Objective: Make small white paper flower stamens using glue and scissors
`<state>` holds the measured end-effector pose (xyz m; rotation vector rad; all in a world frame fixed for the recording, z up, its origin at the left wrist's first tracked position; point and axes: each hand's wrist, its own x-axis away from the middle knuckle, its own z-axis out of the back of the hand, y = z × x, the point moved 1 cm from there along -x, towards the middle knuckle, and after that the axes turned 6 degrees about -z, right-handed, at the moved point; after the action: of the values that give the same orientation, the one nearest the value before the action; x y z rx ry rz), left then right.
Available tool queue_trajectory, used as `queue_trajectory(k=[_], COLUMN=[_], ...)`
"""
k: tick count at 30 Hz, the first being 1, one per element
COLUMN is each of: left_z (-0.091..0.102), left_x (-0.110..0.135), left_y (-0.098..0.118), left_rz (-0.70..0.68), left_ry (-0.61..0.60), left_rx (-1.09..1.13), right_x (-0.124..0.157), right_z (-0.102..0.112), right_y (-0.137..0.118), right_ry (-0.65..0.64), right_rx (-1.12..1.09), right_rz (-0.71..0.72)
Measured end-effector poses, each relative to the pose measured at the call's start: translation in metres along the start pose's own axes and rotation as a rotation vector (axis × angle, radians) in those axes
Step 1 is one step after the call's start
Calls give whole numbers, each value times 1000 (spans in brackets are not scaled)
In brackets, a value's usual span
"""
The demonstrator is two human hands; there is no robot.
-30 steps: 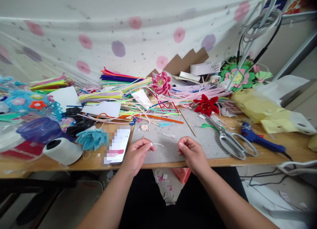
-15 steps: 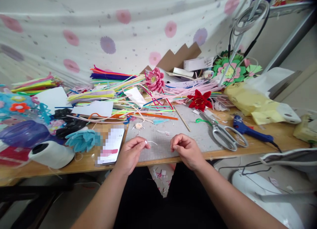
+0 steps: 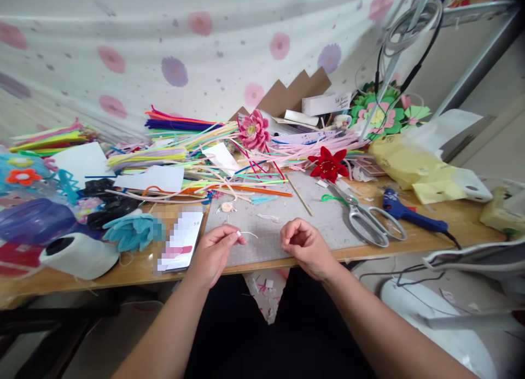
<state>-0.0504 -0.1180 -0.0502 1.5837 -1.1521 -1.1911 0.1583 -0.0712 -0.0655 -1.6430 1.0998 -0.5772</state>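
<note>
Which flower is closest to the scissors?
The red flower, just behind the scissors; the pink flower and green flower sit farther back, the blue flower left, beside the phone.

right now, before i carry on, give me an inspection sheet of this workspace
surface: wooden table, grey mat in front with scraps on it
job's things: thin white strand, one end sticking out free
clutter: fuzzy stems piled behind the mat; scissors and glue gun to the right; thread spool to the left
hands: left hand pinching the strand; right hand curled, nothing seen in it
cables: glue gun's cord at the table's edge
surroundings: flower-print sheet behind
</note>
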Motion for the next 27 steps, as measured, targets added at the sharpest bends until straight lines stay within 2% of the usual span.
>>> queue_trajectory(k=[13,19,23,25,27], left_z=[0,-1,-1,-2,-3], left_x=[1,1,1,1,2], left_y=[1,0,1,2,3], left_rz=[-7,-11,-11,-9,-11], left_ry=[-14,-11,-3,0,8], left_rx=[4,16,21,24,30], right_x=[4,5,8,10,12], right_z=[-1,1,-2,-7,-15], right_y=[-2,2,-6,-11,-13], right_ry=[14,-26,-144,-214,-170], right_rx=[-13,34,117,234,414], right_rz=[3,-19,-25,17,91])
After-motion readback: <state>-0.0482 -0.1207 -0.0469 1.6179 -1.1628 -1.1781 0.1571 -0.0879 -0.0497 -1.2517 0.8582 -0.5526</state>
